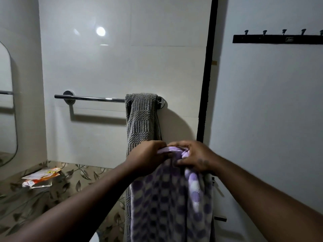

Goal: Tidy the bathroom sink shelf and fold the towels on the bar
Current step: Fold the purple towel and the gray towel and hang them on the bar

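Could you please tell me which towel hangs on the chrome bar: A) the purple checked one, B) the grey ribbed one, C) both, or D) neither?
B: the grey ribbed towel drapes over the towel bar, while the left hand and right hand grip the purple checked towel clear of it.

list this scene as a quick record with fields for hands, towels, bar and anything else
left hand: grips top edge of the purple towel
right hand: grips the same edge, close beside the left hand
purple towel: checked, hanging down from both hands, not on the bar
grey towel: draped over right end of the towel bar
towel bar: chrome, left part uncovered
hook rack: on the right wall
packets: on the ledge at left
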A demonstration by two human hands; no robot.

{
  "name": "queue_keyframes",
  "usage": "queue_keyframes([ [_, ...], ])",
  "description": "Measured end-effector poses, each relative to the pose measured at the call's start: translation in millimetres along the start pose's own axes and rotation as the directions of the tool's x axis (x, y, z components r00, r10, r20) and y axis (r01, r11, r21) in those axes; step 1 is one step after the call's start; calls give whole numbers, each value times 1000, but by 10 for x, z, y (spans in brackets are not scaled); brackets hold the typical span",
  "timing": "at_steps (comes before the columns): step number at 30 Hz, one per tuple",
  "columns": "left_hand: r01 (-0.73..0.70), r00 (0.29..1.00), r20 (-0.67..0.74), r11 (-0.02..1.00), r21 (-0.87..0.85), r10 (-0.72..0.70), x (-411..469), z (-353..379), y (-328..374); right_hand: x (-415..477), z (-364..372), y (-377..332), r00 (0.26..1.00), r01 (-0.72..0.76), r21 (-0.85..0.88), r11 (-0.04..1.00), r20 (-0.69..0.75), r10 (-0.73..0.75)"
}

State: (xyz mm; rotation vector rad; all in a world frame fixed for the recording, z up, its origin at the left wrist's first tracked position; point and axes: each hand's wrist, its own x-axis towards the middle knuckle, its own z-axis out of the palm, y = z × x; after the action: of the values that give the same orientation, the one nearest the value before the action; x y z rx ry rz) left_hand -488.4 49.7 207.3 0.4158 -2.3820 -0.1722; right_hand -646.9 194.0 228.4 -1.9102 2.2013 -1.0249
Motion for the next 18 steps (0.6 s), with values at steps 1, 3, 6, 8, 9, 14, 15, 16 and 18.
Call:
queue_keyframes([
  [1, -19, 1000, -5, 1000, -6, 19, 11, 6, 52, 18, 54, -28, 999, 40, 17, 999, 2, -40],
  [3, -11, 1000, -5, 1000, -21, 10, 24, 2, 105, 62, 94, -24, 994, 25, 36, 999, -105, -22],
  [6, 70, 997, 39, 997, -36, -68, -3, -80, 38, 69, 27, 89, 977, -60, 67, 996, -202, 72],
  [8, 110, 991, 89, 989, -95, -102, -30, -155, -53, 39, -27, 180, 963, -118, 81, 990, -235, 134],
  [9, 127, 988, 112, 977, -173, -109, -44, -181, -80, 23, -45, 219, 957, -140, 117, 983, -237, 165],
  [14, 319, 943, 193, 569, -758, -272, -113, -31, 83, 8, -24, 246, 866, -286, 427, 858, -269, 422],
  [15, 339, 931, 205, 510, -791, -301, -107, 22, 133, 32, -9, 209, 848, -329, 457, 826, -242, 472],
  [16, 356, 923, 227, 464, -811, -311, -94, 82, 175, 55, 12, 162, 841, -366, 479, 798, -198, 504],
  [18, 377, 915, 270, 400, -835, -299, -63, 182, 283, 96, 58, 62, 848, -402, 552, 730, -77, 525],
])
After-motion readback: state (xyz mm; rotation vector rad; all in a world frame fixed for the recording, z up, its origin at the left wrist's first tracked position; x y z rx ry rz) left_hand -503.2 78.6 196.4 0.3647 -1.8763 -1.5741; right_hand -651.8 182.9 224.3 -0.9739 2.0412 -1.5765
